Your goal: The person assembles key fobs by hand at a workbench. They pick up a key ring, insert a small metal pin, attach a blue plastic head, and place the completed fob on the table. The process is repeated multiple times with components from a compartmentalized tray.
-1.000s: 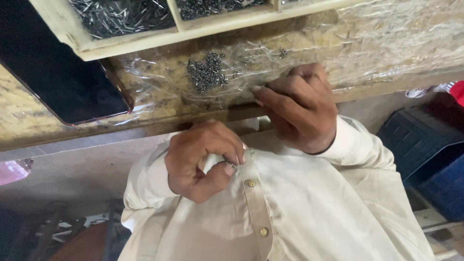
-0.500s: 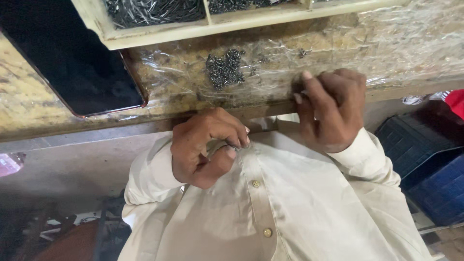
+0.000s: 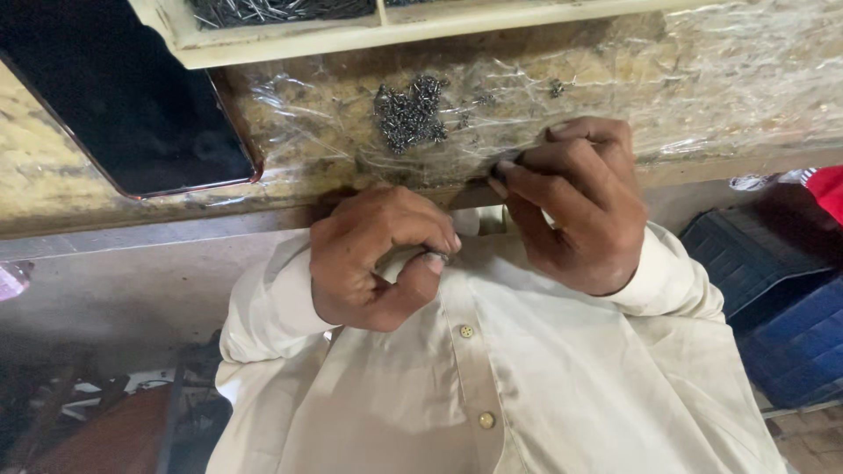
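Left hand [image 3: 378,254] curling shut on something tiny, can't tell what; right hand [image 3: 575,206] pinching at clear plastic wrap [image 3: 720,88], centre; tray [image 3: 369,35] getting cropped at top.

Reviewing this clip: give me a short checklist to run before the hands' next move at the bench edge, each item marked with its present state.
1. Right hand at the bench edge, fingertips on the plastic sheet: ok.
2. Something pinched in the right fingertips: cannot tell, too small.
3. Left hand closed in front of the shirt, thumb against forefinger: ok; what it holds: cannot tell.
4. Pile of small dark screws lying within the right hand's likely reach: ok.
5. Dark phone lying flat, apart from both hands: ok.
6. Tray of nails resting at the back of the bench: ok.
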The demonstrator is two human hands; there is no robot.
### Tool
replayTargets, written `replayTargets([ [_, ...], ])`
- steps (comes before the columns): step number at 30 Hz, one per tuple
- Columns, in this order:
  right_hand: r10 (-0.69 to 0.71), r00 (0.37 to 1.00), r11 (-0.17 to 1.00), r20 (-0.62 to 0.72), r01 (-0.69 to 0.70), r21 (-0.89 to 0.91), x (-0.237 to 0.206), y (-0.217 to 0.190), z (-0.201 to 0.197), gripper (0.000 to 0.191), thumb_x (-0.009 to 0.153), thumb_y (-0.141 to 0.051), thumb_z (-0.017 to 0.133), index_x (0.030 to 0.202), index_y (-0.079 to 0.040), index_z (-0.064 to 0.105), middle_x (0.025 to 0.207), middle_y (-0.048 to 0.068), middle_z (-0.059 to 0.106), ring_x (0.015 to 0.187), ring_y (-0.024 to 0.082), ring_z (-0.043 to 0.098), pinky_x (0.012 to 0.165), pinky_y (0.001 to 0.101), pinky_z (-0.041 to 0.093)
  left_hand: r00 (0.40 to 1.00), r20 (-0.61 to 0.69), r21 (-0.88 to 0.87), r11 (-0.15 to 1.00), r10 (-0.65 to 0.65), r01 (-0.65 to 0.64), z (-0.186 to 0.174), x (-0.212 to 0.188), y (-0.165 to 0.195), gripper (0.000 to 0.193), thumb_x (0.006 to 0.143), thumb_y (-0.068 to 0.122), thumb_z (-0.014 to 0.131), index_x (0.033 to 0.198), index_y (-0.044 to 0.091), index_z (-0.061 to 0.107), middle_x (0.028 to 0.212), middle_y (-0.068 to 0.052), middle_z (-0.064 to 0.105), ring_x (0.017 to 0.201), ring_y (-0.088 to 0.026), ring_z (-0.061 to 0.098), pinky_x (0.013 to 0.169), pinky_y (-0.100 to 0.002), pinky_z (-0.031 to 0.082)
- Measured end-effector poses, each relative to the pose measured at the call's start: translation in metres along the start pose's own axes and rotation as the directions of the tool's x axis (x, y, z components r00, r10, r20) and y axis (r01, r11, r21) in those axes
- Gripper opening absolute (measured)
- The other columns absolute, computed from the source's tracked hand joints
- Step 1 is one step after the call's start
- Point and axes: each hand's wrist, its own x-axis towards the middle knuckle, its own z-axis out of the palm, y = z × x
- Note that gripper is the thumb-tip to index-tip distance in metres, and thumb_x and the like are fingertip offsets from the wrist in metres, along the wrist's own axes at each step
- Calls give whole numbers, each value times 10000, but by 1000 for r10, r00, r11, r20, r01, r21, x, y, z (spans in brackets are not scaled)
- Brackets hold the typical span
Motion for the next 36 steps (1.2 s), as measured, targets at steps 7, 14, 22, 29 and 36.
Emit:
replayTargets([
  [7,39,999,986,30,-33,-162,-3,-13,6,277,864,63,823,1096,7,681,1045,122,651,975,337,577,1008,500,463,1000,-19,20,1000,-10,10,-2,3,0,193,897,-79,653,1053,29,622,1000,-114,712,946,-233,744,806,-306,601],
  [14,37,999,968,-10,-38,-248,18,-27,19,276,800,48,759,1055,47,654,1004,175,617,959,380,571,1019,561,481,1000,-11,15,1000,22,-22,-3,3,-1,183,913,-80,652,1061,24,626,1000,-117,711,944,-235,740,812,-307,606],
  [22,76,971,957,-225,-8,290,10,-9,0,182,831,95,571,1001,37,546,978,175,550,917,310,573,962,497,557,999,33,-45,999,27,-26,-5,-1,-3,144,953,-56,566,1077,18,566,1100,-172,660,938,-238,696,861,-321,585],
  [29,-133,991,991,-12,133,6,-17,18,13,291,878,49,826,1151,18,728,1052,128,659,997,307,623,972,467,529,999,-11,14,999,31,-31,-1,-5,-2,155,906,-43,611,1041,28,585,1032,-137,678,933,-248,710,809,-326,584],
  [36,-304,950,927,65,311,-209,-16,23,12,418,802,-47,859,1207,28,785,1046,140,642,902,296,588,879,444,530,999,-22,107,994,35,-32,-2,-4,-4,188,890,-53,668,1051,22,608,1032,-131,703,951,-246,712,806,-329,578],
])
